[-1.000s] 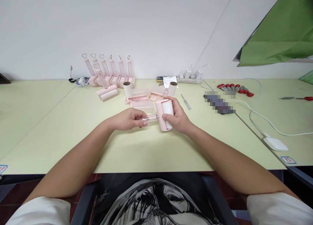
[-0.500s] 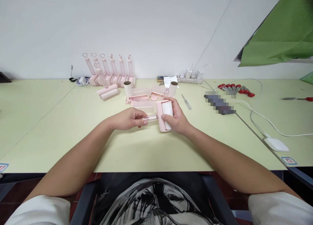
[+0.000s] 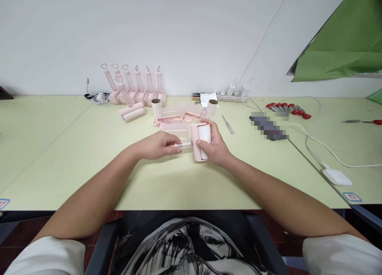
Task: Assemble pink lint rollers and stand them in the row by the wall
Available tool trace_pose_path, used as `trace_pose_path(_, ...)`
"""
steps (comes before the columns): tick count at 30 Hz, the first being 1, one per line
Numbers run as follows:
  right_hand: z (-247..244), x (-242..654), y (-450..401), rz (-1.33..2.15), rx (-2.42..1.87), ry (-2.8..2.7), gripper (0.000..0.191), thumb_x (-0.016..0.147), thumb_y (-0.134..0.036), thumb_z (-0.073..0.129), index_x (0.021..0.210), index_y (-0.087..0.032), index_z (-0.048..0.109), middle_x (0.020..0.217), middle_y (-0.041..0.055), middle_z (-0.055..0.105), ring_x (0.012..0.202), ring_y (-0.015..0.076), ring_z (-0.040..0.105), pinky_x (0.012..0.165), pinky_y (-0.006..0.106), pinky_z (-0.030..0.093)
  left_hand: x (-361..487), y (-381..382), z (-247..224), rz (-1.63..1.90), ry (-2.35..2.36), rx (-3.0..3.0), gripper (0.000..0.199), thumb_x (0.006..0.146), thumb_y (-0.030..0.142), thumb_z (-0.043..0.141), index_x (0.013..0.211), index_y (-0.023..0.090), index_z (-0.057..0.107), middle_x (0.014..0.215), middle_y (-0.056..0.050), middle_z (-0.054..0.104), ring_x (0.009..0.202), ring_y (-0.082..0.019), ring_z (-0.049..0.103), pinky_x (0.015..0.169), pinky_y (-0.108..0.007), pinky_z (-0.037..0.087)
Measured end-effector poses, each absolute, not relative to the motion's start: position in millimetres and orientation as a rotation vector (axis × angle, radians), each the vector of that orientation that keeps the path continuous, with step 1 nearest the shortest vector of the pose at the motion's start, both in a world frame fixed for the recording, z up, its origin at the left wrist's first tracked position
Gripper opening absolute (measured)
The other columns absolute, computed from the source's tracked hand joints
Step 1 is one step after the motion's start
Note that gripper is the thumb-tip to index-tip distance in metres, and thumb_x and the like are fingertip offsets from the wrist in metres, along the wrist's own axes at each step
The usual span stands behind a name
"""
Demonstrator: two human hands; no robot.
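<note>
My right hand [image 3: 216,145] is wrapped round a pink roller head [image 3: 195,143] with a white roll [image 3: 204,137] in it, held above the table. From its left side sticks out a clear handle [image 3: 186,144], which my left hand [image 3: 159,145] grips between thumb and fingers. The handle's far end is hidden in my left hand. Just behind the hands lie open pink cases [image 3: 169,119] and clear covers [image 3: 176,127]. Two white rolls with brown cores stand there, one at the left [image 3: 156,110] and one at the right [image 3: 211,109].
Several pink rollers with heart loops [image 3: 139,82] stand by the wall, and one [image 3: 133,112] lies in front. A screwdriver [image 3: 228,125], a phone [image 3: 268,125], red-handled tools [image 3: 283,107], a power strip [image 3: 231,98] and a white cable with a charger [image 3: 337,176] are to the right.
</note>
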State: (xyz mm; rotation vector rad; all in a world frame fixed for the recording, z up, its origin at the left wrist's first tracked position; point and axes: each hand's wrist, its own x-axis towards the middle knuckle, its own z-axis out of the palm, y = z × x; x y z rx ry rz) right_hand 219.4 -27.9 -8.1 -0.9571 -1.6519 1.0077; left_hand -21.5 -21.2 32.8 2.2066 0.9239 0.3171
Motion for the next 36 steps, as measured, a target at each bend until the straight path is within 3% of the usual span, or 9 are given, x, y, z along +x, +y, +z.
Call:
trace_pose_path(9,1.1,225.1,-23.5,1.006,-0.998,-1.662,0.060,0.073,-0.031,0.066,0.127,-0.027,0.041,0.106,0.0036,0.054,0.093,0.0235,0.054,0.087,0.042,0.047,-21.7,-17.3,27.1,0.388,0.910,2.209,0.041,0.090,0.053,0.054,0.095,0.014,0.068,0.073,0.000,0.058,0.063,-0.011,0.048,0.058,-0.021,0.036)
trace_pose_path(21,11.9,223.1,-31.7,1.035,-0.969,-1.636,0.062,0.074,-0.034,0.071,0.128,-0.030,0.040,0.096,0.0023,0.060,0.080,0.0216,0.059,0.072,0.038,0.053,-27.7,-15.0,36.9,0.395,0.894,2.097,0.038,0.087,0.051,0.061,0.097,0.015,0.069,0.076,-0.001,0.061,0.066,-0.011,0.050,0.060,-0.020,0.039)
trace_pose_path(24,11.7,228.2,-26.1,1.163,-0.899,-1.628,0.065,0.077,-0.043,0.070,0.132,-0.032,0.037,0.103,0.0039,0.063,0.087,0.0233,0.063,0.074,0.040,0.055,-36.1,-12.5,39.3,0.394,0.882,2.090,0.037,0.086,0.049,0.062,0.096,0.015,0.070,0.076,-0.002,0.062,0.064,-0.010,0.050,0.057,-0.020,0.040)
trace_pose_path(28,0.5,240.6,-5.2,1.255,-0.812,-1.571,0.055,0.089,-0.055,0.052,0.137,-0.036,0.032,0.126,0.0056,0.060,0.106,0.0232,0.062,0.086,0.045,0.055,-57.0,-6.0,42.3,0.612,1.034,1.940,0.040,0.085,0.050,0.063,0.102,0.015,0.068,0.067,-0.001,0.059,0.046,-0.007,0.044,0.043,-0.019,0.035)
trace_pose_path(32,-17.7,240.5,12.7,0.957,-0.879,-1.780,0.055,0.086,-0.047,0.061,0.136,-0.032,0.042,0.134,0.0091,0.057,0.120,0.0261,0.057,0.101,0.051,0.047,-70.0,-1.5,45.2,0.907,1.081,1.788,0.040,0.086,0.053,0.061,0.095,0.014,0.066,0.064,0.000,0.058,0.041,-0.007,0.045,0.039,-0.020,0.036)
trace_pose_path(36,-20.0,221.7,19.5,0.638,-0.891,-2.083,0.043,0.085,-0.036,0.060,0.127,-0.027,0.057,0.136,0.0104,0.057,0.127,0.0307,0.051,0.105,0.056,0.042,-71.8,-1.2,46.7,0.789,1.068,1.782,0.039,0.084,0.053,0.064,0.092,0.015,0.066,0.067,-0.001,0.060,0.042,-0.006,0.045,0.040,-0.019,0.036)
